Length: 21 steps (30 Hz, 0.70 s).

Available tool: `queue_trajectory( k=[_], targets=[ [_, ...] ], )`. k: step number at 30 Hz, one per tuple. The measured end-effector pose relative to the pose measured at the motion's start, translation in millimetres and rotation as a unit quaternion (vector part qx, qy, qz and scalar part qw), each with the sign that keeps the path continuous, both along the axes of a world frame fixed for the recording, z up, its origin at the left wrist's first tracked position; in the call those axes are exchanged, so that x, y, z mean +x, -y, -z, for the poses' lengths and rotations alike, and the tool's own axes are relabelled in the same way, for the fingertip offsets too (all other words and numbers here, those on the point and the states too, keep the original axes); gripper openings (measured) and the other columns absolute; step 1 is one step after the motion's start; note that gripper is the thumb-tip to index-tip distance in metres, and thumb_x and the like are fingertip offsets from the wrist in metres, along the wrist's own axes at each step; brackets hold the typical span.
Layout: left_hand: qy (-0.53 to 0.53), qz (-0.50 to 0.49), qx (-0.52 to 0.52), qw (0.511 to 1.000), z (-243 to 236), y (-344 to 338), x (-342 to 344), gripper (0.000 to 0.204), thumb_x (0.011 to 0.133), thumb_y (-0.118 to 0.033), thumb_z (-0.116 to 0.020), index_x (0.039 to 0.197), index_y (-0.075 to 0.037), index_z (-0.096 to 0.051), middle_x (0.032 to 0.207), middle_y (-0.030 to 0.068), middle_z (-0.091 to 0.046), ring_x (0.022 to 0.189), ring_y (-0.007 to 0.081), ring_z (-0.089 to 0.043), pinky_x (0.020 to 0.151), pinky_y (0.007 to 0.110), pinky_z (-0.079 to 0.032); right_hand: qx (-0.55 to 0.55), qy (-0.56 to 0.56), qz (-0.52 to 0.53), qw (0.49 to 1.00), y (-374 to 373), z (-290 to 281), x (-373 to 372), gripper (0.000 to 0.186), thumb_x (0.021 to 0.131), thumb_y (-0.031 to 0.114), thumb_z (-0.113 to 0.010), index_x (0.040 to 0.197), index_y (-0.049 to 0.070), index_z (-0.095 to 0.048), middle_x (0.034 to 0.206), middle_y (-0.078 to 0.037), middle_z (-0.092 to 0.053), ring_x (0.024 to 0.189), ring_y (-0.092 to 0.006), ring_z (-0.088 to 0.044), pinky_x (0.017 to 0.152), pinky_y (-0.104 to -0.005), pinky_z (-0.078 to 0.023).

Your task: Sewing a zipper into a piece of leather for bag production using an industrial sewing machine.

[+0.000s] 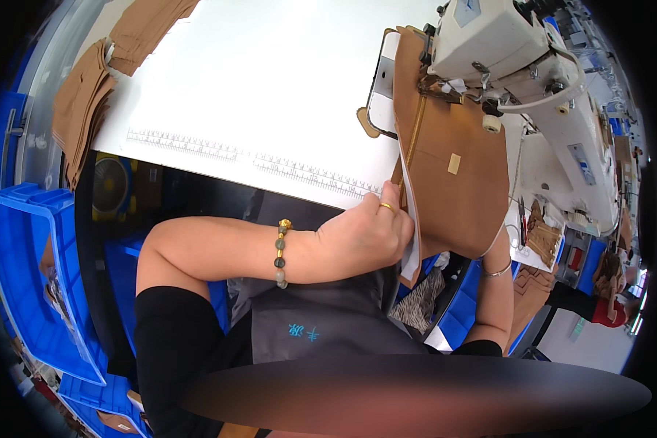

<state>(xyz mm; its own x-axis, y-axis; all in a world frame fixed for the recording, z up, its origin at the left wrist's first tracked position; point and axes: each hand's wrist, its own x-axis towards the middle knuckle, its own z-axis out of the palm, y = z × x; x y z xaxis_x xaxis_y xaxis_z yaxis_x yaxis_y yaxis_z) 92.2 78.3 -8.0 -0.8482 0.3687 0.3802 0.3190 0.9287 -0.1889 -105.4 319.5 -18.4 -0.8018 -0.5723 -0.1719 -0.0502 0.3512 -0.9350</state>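
A brown leather-like panel (463,201) lies under the head of a white sewing machine (489,40) and hangs down over the table's front edge. Along its left side runs a narrow golden-brown strip (414,135), with a pale layer beneath. A small yellowish patch (454,163) sits on its face. My left hand (372,230), wearing a ring, pinches the panel's left edge near the table edge. At the panel's lower right corner is my right hand (498,252); its fingers are hidden behind the material, so I cannot tell how they are closed.
The white worktable (255,80) has a printed ruler (314,175) along its front. Stacked brown pieces (84,106) lie at the far left. Blue bins (40,270) stand on the left. More brown pieces (544,233) and a dark slim tool (523,221) lie at the right.
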Motion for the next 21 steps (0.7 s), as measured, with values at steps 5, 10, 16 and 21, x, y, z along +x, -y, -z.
queue_trajectory(
  k=[5, 10, 16, 21],
  targets=[
    [-0.01, 0.004, -0.001, 1.0, 1, 5, 1, 0.025, 0.087, -0.017, -0.06, 0.098, 0.003, -0.071, 0.11, 0.0239, -0.076, 0.105, 0.0329, -0.072, 0.07, 0.03, -0.05, 0.036, -0.063, -0.052, 0.996, -2, 11, 14, 0.032, 0.091, 0.005, -0.057, 0.12, -0.006, -0.065, 0.102, -0.008, -0.073, 0.078, -0.02, -0.07, 0.073, -0.0339, -0.059],
    [0.013, 0.018, 0.007, 1.0, -1, 6, 2, 0.028, 0.084, -0.015, -0.06, 0.101, 0.006, -0.071, 0.11, 0.0234, -0.075, 0.107, 0.0339, -0.07, 0.073, 0.031, -0.052, 0.061, -0.152, -0.118, 0.979, -7, 22, 20, 0.033, 0.089, 0.004, -0.058, 0.119, -0.006, -0.065, 0.102, -0.009, -0.073, 0.079, -0.0201, -0.07, 0.073, -0.0342, -0.058],
    [0.0, 0.053, 0.028, 0.998, -2, 8, 0, 0.023, 0.083, -0.015, -0.063, 0.092, 0.005, -0.069, 0.081, 0.0197, -0.071, 0.104, 0.0368, -0.07, 0.071, 0.033, -0.052, 0.07, -0.281, -0.244, 0.925, -26, 33, 20, 0.033, 0.087, 0.003, -0.058, 0.118, -0.007, -0.066, 0.102, -0.009, -0.073, 0.08, -0.0203, -0.071, 0.074, -0.0347, -0.058],
    [-0.009, 0.046, -0.028, 0.998, -4, 10, 1, 0.026, 0.08, -0.013, -0.065, 0.095, 0.009, -0.069, 0.099, 0.0264, -0.075, 0.105, 0.0371, -0.069, 0.078, 0.035, -0.057, 0.062, -0.288, -0.342, 0.893, -52, 4, 51, 0.034, 0.085, 0.002, -0.059, 0.117, -0.007, -0.066, 0.102, -0.01, -0.073, 0.081, -0.0204, -0.071, 0.075, -0.035, -0.058]
  ],
)
